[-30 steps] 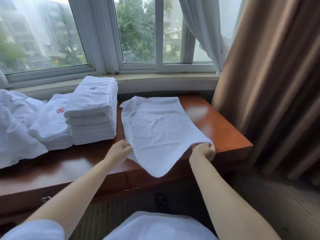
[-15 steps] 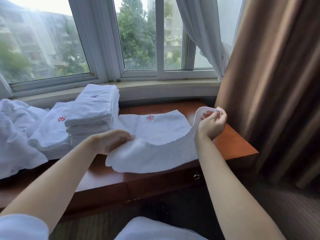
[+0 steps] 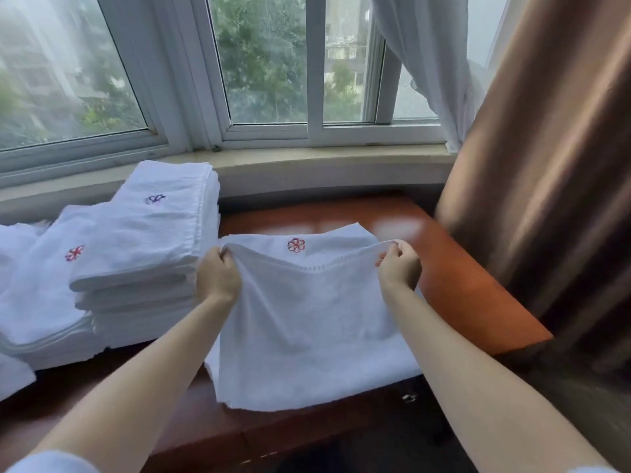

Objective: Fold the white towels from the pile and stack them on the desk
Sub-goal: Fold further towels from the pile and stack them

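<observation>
A white towel (image 3: 307, 322) with a red flower emblem lies on the wooden desk (image 3: 454, 268), its near half doubled over toward the far edge. My left hand (image 3: 218, 278) pinches the left corner of the folded-over edge. My right hand (image 3: 399, 268) pinches the right corner, and the edge sags between them just above the lower layer. A stack of folded white towels (image 3: 146, 247) stands to the left, with a second lower stack (image 3: 44, 288) beside it. Part of the loose unfolded pile (image 3: 13, 244) shows at the far left.
The window sill (image 3: 307, 158) runs behind the desk. A brown curtain (image 3: 546, 172) hangs close at the right, touching the desk's end, with a white sheer curtain (image 3: 426, 63) behind it. The desk's front edge and a drawer handle (image 3: 408, 398) lie below the towel.
Both hands lifted the near edge of the flat towel and carried it toward the window, folding it in half. The camera has moved closer to the desk.
</observation>
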The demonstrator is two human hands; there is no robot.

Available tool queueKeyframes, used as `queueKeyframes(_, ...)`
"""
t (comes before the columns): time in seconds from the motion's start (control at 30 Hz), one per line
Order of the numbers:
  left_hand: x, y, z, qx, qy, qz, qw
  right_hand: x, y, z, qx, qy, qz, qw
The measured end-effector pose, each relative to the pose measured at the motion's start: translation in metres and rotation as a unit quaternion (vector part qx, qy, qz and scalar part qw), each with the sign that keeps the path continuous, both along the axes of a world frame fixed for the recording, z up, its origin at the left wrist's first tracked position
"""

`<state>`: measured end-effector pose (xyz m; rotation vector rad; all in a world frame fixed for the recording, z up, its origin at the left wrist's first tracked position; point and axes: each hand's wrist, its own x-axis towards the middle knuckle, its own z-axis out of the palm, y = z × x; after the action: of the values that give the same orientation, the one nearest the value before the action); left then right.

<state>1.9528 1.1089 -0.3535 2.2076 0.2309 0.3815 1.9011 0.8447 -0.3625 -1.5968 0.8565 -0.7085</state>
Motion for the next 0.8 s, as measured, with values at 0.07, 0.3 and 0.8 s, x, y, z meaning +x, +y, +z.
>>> queueKeyframes(0.07, 0.018, -0.012, -0.003, 0.019, -0.019, 0.028, 0.999, 0.024, -0.009, -0.001, -0.014, 0.002, -0.001, 1.000)
queueKeyframes(0.3, 0.097, -0.025, 0.001, 0.046, -0.071, 0.132, 0.988, 0.118, -0.031, 0.002, -0.062, -0.020, 0.010, 0.998)
queueKeyframes(0.8, 0.186, -0.030, -0.083, 0.226, 0.231, 0.054, 0.945, 0.225, -0.095, -0.088, -0.303, 0.248, 0.090, 0.916)
